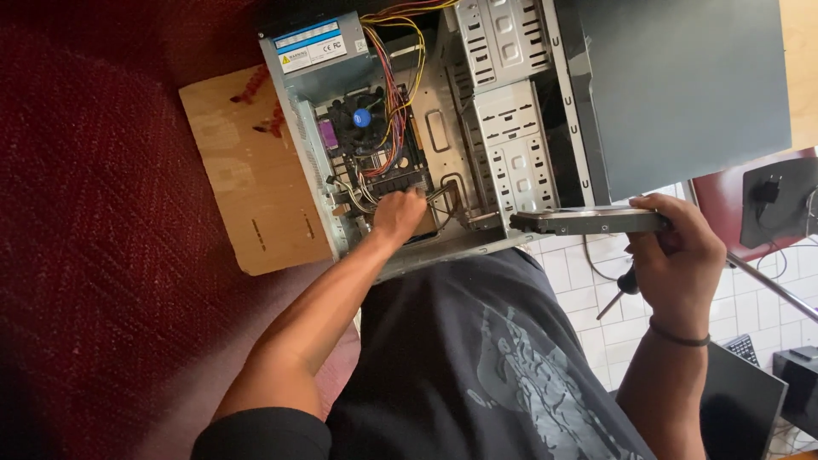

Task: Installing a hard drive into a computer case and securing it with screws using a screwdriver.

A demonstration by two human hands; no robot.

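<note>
The flat grey metal hard drive (588,221) is clamped edge-on in the right hand (677,255), level beside the open computer case (443,128), keeping it clear. The left hand (399,215) reaches inside, fingers curled among grey cables (362,198); its grip is hidden.

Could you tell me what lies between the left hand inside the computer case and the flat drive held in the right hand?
In the head view, the case's bottom metal edge and a grey cable loop lie between the left hand and the drive in the right hand.
</note>
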